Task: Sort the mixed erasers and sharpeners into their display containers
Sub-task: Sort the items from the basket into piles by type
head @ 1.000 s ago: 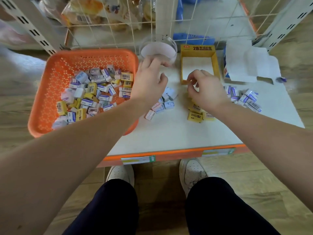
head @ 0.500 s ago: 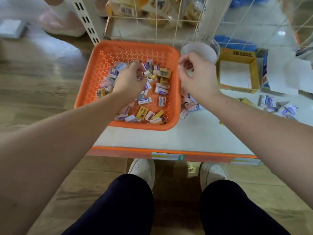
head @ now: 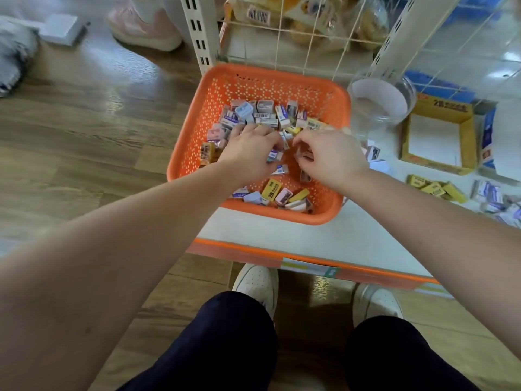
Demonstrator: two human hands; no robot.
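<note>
Fingertips of the left hand [head: 249, 149] and right hand [head: 329, 156] are hidden among the erasers [head: 265, 114] in the orange basket [head: 270, 73], frame centre; whether anything is held cannot be determined. Eraser labels are too small to be read. The white-purple pile [head: 490, 196] is cut off at the right edge.

Floor [head: 84, 153]: wood-pattern planks.
Pink shoe [head: 143, 29]: on floor, beside shelf upright [head: 197, 32].
White box [head: 60, 29]: on floor, far left.
Bread packets [head: 310, 21]: behind wire grid [head: 307, 56].
</note>
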